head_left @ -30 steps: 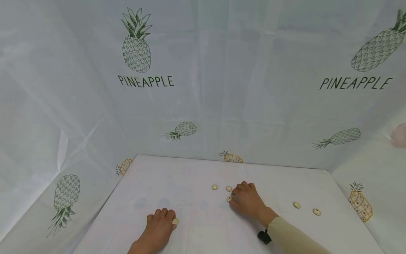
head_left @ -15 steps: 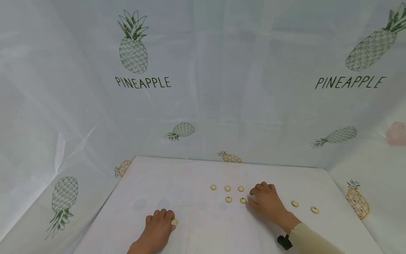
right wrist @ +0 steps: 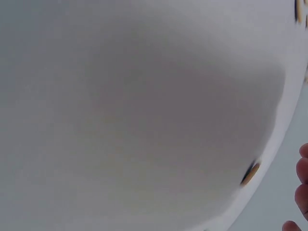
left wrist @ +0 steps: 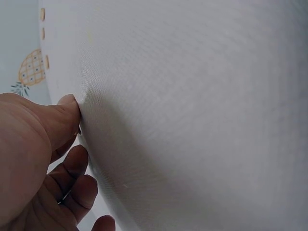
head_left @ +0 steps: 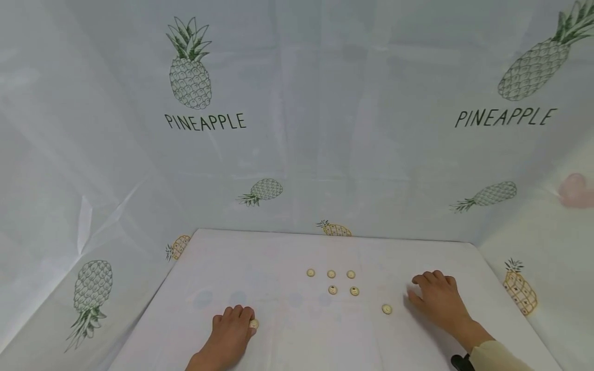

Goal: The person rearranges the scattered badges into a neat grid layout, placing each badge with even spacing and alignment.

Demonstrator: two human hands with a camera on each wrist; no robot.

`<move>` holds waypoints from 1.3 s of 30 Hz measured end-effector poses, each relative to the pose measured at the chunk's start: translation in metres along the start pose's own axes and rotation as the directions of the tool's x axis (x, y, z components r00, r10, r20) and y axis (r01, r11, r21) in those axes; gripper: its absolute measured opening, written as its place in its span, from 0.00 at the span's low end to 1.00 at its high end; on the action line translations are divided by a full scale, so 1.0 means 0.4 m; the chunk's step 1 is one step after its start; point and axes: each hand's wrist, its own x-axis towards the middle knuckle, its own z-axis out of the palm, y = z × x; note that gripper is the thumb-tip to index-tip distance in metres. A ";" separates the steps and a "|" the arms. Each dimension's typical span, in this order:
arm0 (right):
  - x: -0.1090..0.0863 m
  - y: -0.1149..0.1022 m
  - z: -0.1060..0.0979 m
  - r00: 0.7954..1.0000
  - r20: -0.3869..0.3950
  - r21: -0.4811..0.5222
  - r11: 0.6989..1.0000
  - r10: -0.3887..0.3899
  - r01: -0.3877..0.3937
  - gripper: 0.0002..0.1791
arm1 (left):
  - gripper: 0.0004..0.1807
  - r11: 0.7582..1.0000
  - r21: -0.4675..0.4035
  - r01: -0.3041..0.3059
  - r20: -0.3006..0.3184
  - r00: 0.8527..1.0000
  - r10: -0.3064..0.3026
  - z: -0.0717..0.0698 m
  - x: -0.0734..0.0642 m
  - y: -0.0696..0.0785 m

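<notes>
In the head view, my left hand (head_left: 227, 330) rests low on the table, pinching a small round cream disc (head_left: 253, 323) between thumb and finger. The left wrist view shows the thumb (left wrist: 67, 113) pressed close to the white cloth, with only a sliver of the disc's edge visible. On the right, my right hand (head_left: 438, 301) hovers low over the cloth with loosely bent, spread fingers and nothing seen between them. A single disc (head_left: 386, 309) lies just left of it. Several more discs sit mid-table in two short rows, a back-row disc (head_left: 331, 274) and a front-row disc (head_left: 355, 291) among them.
The white-covered table (head_left: 278, 247) ends at a back edge against a hanging pineapple-print cloth (head_left: 315, 129). Similar cloth hangs along both sides. A dark wrist-worn piece (head_left: 461, 361) sits by the right sleeve (head_left: 494, 356).
My right hand has moved right, away from the rows. A disc it had hidden now shows, and the two discs farther right are no longer visible, where the hand now is. The left hand stays put.
</notes>
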 end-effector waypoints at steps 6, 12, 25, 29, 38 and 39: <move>-0.056 0.099 -0.015 0.996 0.037 -0.025 0.996 0.084 -0.083 0.21 | 0.13 1.000 0.008 0.010 0.002 1.000 -0.010 0.001 0.002 -0.001; -0.095 0.168 -0.033 0.969 0.134 -0.049 0.978 0.208 -0.203 0.27 | 0.12 1.000 0.005 0.005 0.006 1.000 -0.005 0.002 0.003 -0.001; -0.131 0.210 -0.030 0.947 0.205 -0.057 0.969 0.246 -0.239 0.18 | 0.12 1.000 -0.009 0.001 0.008 1.000 -0.001 -0.002 0.000 -0.001; -0.134 0.212 -0.025 0.959 0.185 -0.044 0.977 0.214 -0.209 0.12 | 0.12 1.000 -0.007 0.009 0.009 1.000 -0.009 -0.002 0.001 0.001; -0.128 0.233 -0.034 0.951 0.238 -0.022 0.980 0.196 -0.196 0.14 | 0.12 1.000 -0.006 0.021 0.012 1.000 -0.021 0.001 0.004 0.000; -0.126 0.235 -0.036 0.950 0.243 -0.022 0.980 0.196 -0.197 0.16 | 0.12 1.000 -0.006 0.023 0.011 1.000 -0.023 0.001 0.004 0.000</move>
